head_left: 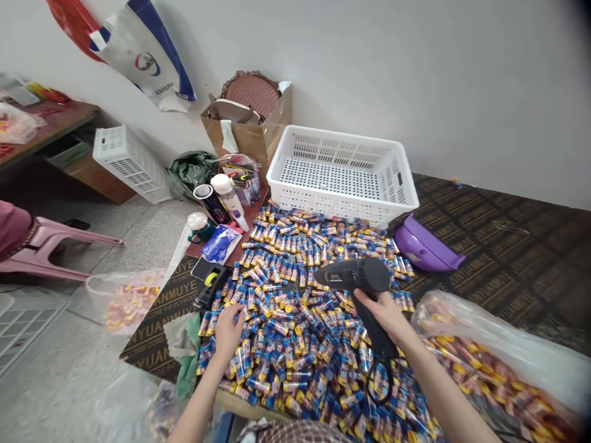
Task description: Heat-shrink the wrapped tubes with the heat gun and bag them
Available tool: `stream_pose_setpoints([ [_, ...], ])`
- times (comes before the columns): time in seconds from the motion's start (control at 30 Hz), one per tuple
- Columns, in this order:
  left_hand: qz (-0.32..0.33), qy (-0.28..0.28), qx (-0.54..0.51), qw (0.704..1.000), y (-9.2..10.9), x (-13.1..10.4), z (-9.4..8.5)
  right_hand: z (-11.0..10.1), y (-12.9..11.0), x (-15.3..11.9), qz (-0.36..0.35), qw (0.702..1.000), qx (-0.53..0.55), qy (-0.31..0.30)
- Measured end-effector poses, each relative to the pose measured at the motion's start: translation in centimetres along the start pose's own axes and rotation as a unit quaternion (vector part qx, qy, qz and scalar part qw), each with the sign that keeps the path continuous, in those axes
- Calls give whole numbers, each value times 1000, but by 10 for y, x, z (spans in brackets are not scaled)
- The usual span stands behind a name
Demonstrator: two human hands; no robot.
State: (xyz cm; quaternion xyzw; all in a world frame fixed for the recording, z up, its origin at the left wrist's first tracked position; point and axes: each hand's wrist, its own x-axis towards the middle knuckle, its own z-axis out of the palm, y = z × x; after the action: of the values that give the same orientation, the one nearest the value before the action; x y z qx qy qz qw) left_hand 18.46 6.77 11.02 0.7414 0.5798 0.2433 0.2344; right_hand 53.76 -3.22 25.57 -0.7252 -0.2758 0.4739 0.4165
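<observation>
My right hand (381, 314) is wrapped round the handle of a black hair dryer (351, 275). Its nozzle points left above a wide layer of small tubes (281, 332) with blue and yellow ends and printed wraps. A black cord loop (381, 387) hangs below the handle. On the left side of the layer, my left hand (228, 329) rests on the tubes, its fingers slightly bent and apart; no tube shows in its grip. Just beside it are a black tape dispenser (210, 283) and a green-and-grey cloth (184, 344).
A white plastic crate (341, 206) stands behind the tubes, with a purple basin (425, 246) at its right. Bags of wrapped pieces (489, 375) lie at the right. Bottles (226, 194), a mug and a cardboard box (252, 132) stand back left. A pink stool (60, 246) is further left.
</observation>
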Motion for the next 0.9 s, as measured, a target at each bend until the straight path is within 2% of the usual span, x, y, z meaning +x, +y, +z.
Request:
stream_pose_setpoints([
  [0.07,44,-38,15,998,30,12,19,-34,10,-14,24,998,-4,64],
  [0.13,124,-103,31,986,72,27,51,-63,20,-31,36,992,0,120],
  [0.2,221,-170,46,959,119,42,91,-87,27,-49,47,986,6,158],
  [0.27,315,-226,63,920,157,56,129,-102,32,-65,55,981,7,188],
  [0.33,371,-285,92,879,179,67,158,-112,34,-77,54,976,10,213],
  [0.4,384,-305,122,863,182,75,172,-117,35,-84,53,972,11,228],
  [0.5,368,-267,151,878,163,79,164,-118,40,-82,66,974,19,216],
  [0.63,320,-195,201,905,127,74,120,-107,45,-59,64,980,71,176],
  [0.77,261,-147,203,932,102,63,73,-79,36,-21,36,986,102,126],
  [0.9,158,-97,172,968,80,46,40,-43,14,19,10,991,119,54],
])
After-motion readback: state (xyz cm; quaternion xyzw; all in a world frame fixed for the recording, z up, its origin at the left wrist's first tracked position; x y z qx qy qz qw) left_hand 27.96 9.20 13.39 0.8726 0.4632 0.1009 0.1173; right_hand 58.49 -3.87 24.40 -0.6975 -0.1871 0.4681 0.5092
